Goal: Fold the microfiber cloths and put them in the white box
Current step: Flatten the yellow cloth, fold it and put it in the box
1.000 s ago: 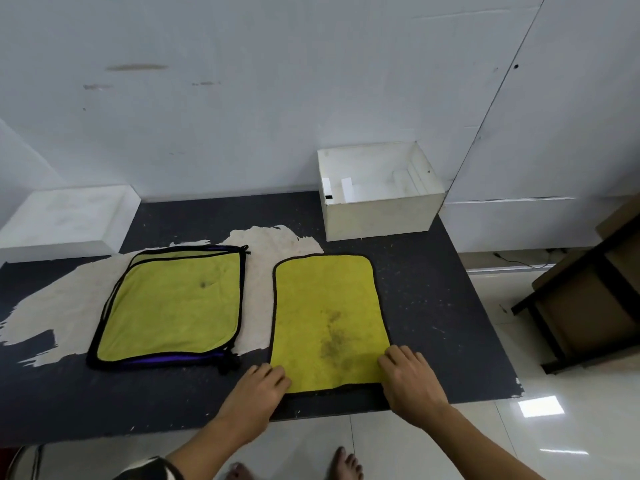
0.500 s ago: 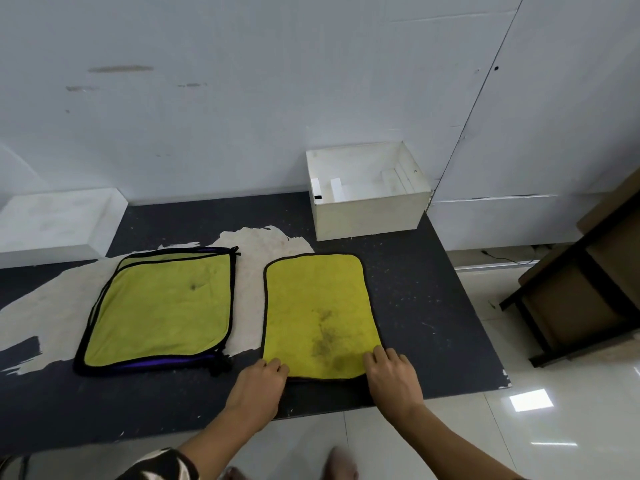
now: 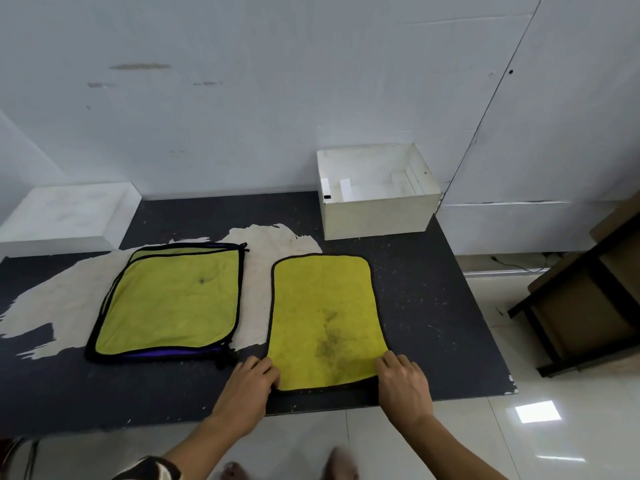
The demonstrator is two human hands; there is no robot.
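A yellow microfiber cloth (image 3: 325, 320) with a black hem lies flat on the dark mat (image 3: 426, 306), with a dark stain near its middle. My left hand (image 3: 251, 384) grips its near left corner with curled fingers. My right hand (image 3: 403, 381) grips its near right corner the same way. To the left lies a stack of yellow-green cloths (image 3: 169, 303) with black and purple edges. The white box (image 3: 377, 213) stands open at the back right of the mat, with no cloth visible inside.
A white slab (image 3: 65, 216) sits at the back left against the wall. The mat's top layer is torn away in a pale patch (image 3: 59, 306) under the stack. A dark wooden frame (image 3: 581, 299) stands on the tiled floor to the right. My bare feet show below the mat's front edge.
Both hands stay at the near corners of the yellow cloth, with their fingers curled in a little more. The cloth has not lifted. My view has shifted slightly.
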